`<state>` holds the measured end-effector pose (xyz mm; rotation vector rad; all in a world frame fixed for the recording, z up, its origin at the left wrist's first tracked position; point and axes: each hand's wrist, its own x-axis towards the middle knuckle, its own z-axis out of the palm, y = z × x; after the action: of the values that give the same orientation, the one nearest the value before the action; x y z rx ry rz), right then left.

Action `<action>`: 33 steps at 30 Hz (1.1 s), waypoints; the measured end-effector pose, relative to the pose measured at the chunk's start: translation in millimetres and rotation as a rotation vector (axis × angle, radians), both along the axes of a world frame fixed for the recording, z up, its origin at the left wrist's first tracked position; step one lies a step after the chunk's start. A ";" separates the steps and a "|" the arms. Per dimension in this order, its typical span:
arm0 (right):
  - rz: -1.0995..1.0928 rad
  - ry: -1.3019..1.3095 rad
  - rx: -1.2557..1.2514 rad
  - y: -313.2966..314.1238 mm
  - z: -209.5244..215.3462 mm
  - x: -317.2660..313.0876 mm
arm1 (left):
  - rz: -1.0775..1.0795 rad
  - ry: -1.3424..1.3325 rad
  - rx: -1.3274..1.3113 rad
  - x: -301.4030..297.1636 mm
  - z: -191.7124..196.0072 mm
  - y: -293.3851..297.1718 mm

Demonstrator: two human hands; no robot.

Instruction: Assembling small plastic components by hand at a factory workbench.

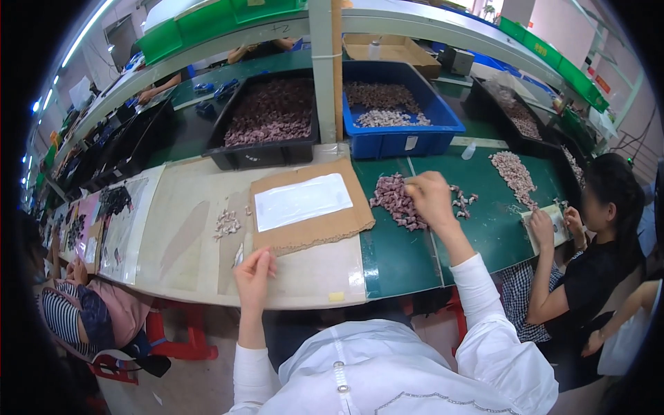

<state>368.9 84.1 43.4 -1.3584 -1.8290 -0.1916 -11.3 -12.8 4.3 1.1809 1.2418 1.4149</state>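
My right hand (430,198) reaches onto a heap of small mauve parts (395,202) on the green mat, its fingers bent together at the heap's right side. Whatever is between those fingertips is hidden. My left hand (254,275) is closed in a pinch by the lower left corner of a torn cardboard sheet (304,238). A slim, shiny tool (239,253) sticks up from its fingers; its exact kind is too small to tell. On the cardboard lies a white sheet under clear film (303,200). Left of it, small pale parts (227,223) are scattered on the table.
Behind the work area stand a black bin (266,149) and a blue bin (408,142), both holding small parts, with a post (326,76) between them. A small bottle (469,151) and another heap (513,176) lie rightward. Co-workers sit on both sides.
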 end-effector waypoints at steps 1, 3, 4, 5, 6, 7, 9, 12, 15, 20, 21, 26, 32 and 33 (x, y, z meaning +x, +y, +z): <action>0.087 -0.083 -0.010 1.8 0.9 -19.8 | 0.077 0.036 0.030 -7.6 4.2 1.8; 0.120 -0.220 -0.059 6.2 -1.9 -41.6 | 0.239 0.136 0.077 -23.4 8.4 8.3; 0.135 -0.281 -0.079 10.1 -3.7 -52.8 | 0.269 0.141 0.078 -34.5 -1.0 12.8; 0.120 -0.340 -0.105 14.0 -7.1 -57.3 | 0.356 0.206 0.083 -49.8 -14.5 18.4; 0.105 -0.398 -0.130 18.1 -13.2 -55.9 | 0.443 0.274 0.085 -67.2 -24.8 23.0; 0.122 -0.408 -0.129 17.3 -12.9 -55.1 | 0.491 0.316 0.142 -72.0 -26.8 25.5; 0.181 -0.398 -0.096 11.1 -8.9 -54.9 | 0.546 0.301 0.129 -80.4 -23.0 23.7; 0.240 -0.370 -0.140 2.0 -3.7 -56.0 | 0.607 0.365 0.149 -88.3 -15.6 24.6; 0.295 -0.372 -0.187 5.1 -4.2 -60.3 | 0.633 0.504 0.175 -90.9 -8.2 33.9; 0.303 -0.413 -0.208 3.1 0.1 -59.6 | 0.622 0.878 0.296 -102.6 -2.1 61.4; 0.323 -0.428 -0.193 3.5 -1.5 -59.5 | 0.509 0.949 0.243 -109.2 -1.6 61.9; 0.324 -0.471 -0.124 6.3 -4.6 -60.2 | 0.376 1.038 0.058 -107.2 4.1 49.5; 0.306 -0.471 -0.127 -14.8 -7.5 -59.6 | 0.412 0.937 0.214 -96.6 -4.8 36.4; 0.250 -0.475 -0.167 -22.0 -6.0 -59.3 | 0.439 0.946 0.213 -92.5 -4.3 34.2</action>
<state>309.6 62.1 37.4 -1.2514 -2.4401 -0.2487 -103.8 21.4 0.0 1.9239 2.1305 1.3310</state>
